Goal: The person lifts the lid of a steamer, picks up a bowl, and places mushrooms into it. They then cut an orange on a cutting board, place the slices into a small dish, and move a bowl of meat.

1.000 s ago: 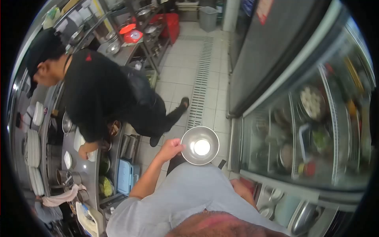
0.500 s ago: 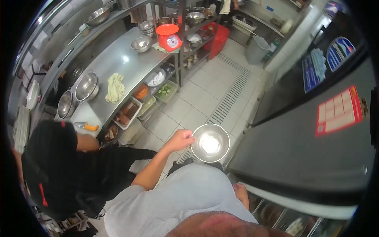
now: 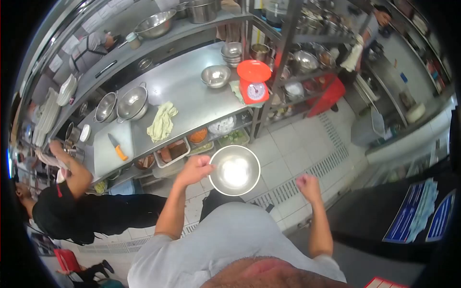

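Observation:
My left hand [image 3: 196,170] is closed on the near-left rim of a shiny steel bowl [image 3: 235,170], thumb over the edge. Nothing but a bright reflection shows inside the bowl, which I hold in front of my body, above the floor. Out to the right, my right hand [image 3: 309,187] hangs in the air with its fingers curled in and no object visible in it. It is apart from the bowl, over the floor grating.
Ahead is a steel counter [image 3: 185,62] with a red scale [image 3: 253,81], colanders [image 3: 133,102], a green cloth [image 3: 163,122] and a knife [image 3: 118,147] on a white board. A co-worker in black [image 3: 91,211] stands at left. A dark fridge [image 3: 374,211] is at right.
My view has turned from the fridge towards the counter. The bowl stays in my left hand. My right hand has come up from beside my body and out to the right.

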Motion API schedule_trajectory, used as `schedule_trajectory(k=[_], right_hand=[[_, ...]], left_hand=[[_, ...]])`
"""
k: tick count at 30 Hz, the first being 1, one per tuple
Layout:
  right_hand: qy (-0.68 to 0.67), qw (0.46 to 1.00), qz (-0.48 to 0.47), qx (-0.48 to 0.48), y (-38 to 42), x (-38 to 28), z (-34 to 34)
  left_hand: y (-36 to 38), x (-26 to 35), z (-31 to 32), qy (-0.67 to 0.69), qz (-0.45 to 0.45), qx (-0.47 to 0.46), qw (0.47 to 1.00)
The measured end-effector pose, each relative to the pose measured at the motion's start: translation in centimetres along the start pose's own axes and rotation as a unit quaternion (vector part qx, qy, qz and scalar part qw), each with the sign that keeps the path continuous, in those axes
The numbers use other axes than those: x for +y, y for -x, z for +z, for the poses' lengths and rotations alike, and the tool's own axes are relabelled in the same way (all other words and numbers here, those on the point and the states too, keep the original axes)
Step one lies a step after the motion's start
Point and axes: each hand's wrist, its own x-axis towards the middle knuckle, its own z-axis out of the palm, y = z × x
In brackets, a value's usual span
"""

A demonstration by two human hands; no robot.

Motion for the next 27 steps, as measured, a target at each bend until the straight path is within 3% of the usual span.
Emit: schedule_trajectory(k=[1, 4, 7, 13, 19, 21, 24, 27], right_hand=[[0.004, 0.999, -0.005, -0.046, -5.7, -3.2, -2.6], [-0.025, 0.984, -0.177, -0.011, -19.4, -11.7, -6.0], [-0.083, 0.961, -0.262, -0.017, -29.3, -21.0, -8.2], [-0.119, 0.952, -0.28, -0.032, -45.2, -32.4, -9.1], [-0.062, 0.925, -0.372, 0.049, -60.3, -40.6, -10.4], [-0.09, 0.919, -0.38, 0.055, -64.3, -43.4, -10.1], [-0.122, 0.88, -0.459, -0.009, -64.3, -49.5, -8.5], [-0.006, 0.817, -0.573, -0.063, -64.2, -54.9, -5.7]], left_hand=[[-0.6, 1.1, -0.8, -0.016, 0.016, 0.021, 1.0], [-2.9, 1.9, -4.1, -0.061, 0.043, 0.084, 0.994], [-5.8, 2.2, -7.6, -0.026, 0.028, 0.132, 0.991], [-13.9, 2.4, -15.1, 0.019, 0.03, 0.165, 0.986], [-19.3, 4.0, -19.3, 0.027, 0.034, 0.199, 0.979], [-20.2, 4.6, -20.6, -0.018, 0.037, 0.203, 0.978], [-19.7, 5.5, -20.9, -0.037, 0.015, 0.252, 0.967], [-18.5, 7.0, -21.3, -0.03, 0.0, 0.301, 0.953]])
